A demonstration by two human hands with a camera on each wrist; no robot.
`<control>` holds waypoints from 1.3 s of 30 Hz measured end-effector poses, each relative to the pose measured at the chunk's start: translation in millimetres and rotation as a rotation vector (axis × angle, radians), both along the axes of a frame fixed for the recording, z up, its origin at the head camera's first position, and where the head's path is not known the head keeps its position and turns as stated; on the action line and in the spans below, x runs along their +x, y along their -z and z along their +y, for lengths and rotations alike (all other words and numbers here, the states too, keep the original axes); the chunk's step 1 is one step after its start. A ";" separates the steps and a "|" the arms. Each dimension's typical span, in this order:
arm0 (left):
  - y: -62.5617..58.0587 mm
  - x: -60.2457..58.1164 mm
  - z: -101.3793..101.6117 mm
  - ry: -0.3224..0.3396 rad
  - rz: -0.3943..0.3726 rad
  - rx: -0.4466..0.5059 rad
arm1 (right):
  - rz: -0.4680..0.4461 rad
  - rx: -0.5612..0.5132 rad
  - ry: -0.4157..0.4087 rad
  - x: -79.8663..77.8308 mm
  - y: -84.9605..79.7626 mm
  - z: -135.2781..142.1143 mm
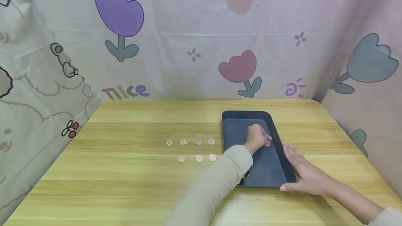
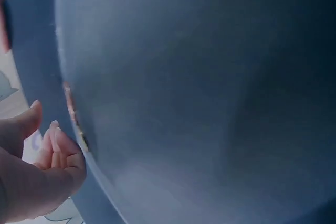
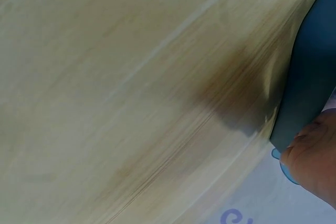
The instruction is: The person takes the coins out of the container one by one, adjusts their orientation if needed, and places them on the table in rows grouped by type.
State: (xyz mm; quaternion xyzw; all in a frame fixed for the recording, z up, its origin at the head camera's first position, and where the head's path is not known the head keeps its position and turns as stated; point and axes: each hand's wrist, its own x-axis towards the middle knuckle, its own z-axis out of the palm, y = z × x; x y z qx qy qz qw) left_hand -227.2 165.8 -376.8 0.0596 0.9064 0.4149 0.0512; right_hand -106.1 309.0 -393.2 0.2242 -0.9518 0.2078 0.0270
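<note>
My left hand [image 1: 255,137] reaches into a dark blue rectangular tray [image 1: 269,170], its fingers curled near the right inner wall. Copper-coloured coins [image 1: 267,143] lie at the fingertips. In the left wrist view a line of coins [image 2: 70,104] sits along the foot of the wall, and the thumb stands apart from the bent fingers with a gap between. My right hand [image 1: 304,172] rests against the tray's outer right side, fingers extended along it and thumb at the near corner. The right wrist view catches only part of this hand [image 3: 315,156], beside the tray's wall.
Left of the tray, on the wooden table [image 1: 125,184], a row of several silver-coloured coins [image 1: 183,142] lies behind a row of 3 copper coins [image 1: 199,158]. A small dark item [image 1: 246,174] shows beside my left sleeve. Printed cloth [image 1: 176,16] hangs around the table.
</note>
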 end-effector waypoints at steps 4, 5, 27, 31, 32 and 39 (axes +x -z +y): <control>9.1 -0.6 3.7 -0.006 0.003 -0.084 | -0.001 -0.008 0.004 0.8 -0.9 -0.3; 10.4 -0.6 4.9 -0.014 0.007 -0.101 | -0.005 -0.011 0.004 0.8 -1.1 -0.5; -0.3 2.7 -2.9 0.024 0.035 -0.261 | 0.019 0.005 -0.006 0.9 -0.6 0.7; -9.4 2.9 -5.7 0.025 0.007 -0.234 | 0.006 -0.008 -0.006 1.0 0.5 1.4; -12.2 2.9 -6.2 0.028 -0.008 -0.216 | 0.004 -0.010 -0.007 0.9 0.7 1.5; -31.1 5.7 -9.8 0.009 -0.106 -0.143 | -0.001 -0.007 -0.007 -0.6 0.0 1.0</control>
